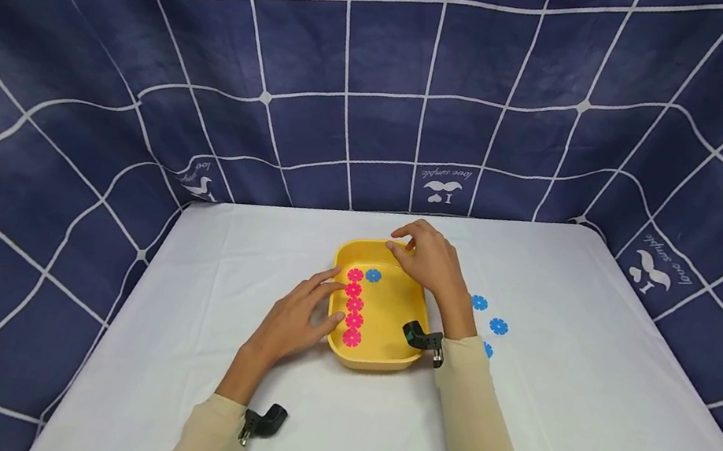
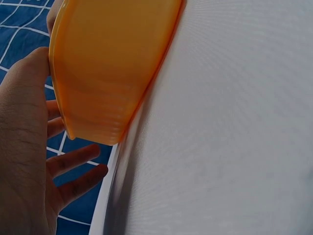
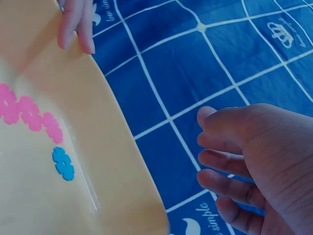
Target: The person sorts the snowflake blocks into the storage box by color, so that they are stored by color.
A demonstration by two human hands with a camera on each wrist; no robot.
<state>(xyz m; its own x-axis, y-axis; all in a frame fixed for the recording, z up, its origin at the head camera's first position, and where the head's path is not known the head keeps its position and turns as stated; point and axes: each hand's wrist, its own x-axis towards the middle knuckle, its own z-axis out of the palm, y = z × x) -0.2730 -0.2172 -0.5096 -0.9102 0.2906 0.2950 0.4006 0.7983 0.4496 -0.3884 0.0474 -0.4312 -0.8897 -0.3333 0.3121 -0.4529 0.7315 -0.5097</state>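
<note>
A yellow tray [image 1: 393,314] lies on the white table. Along its left side runs a column of several pink snowflake-shaped discs [image 1: 355,305], with one blue disc [image 1: 373,275] beside the far end. My left hand [image 1: 296,318] rests at the tray's left rim, its fingers spread and fingertips over the edge. In the left wrist view, the thumb lies against the tray's outer rim [image 2: 57,93]. Over the far right corner is my right hand [image 1: 431,259], fingers loosely bent, thumb and index finger apart; nothing shows between them in the right wrist view.
Right of the tray, partly behind the right forearm, lie three blue discs [image 1: 498,326] on the white tablecloth [image 1: 559,418]. A dark blue checked cloth [image 1: 378,125] hangs behind the table and at both sides. A small black camera [image 1: 422,337] sits on each wrist.
</note>
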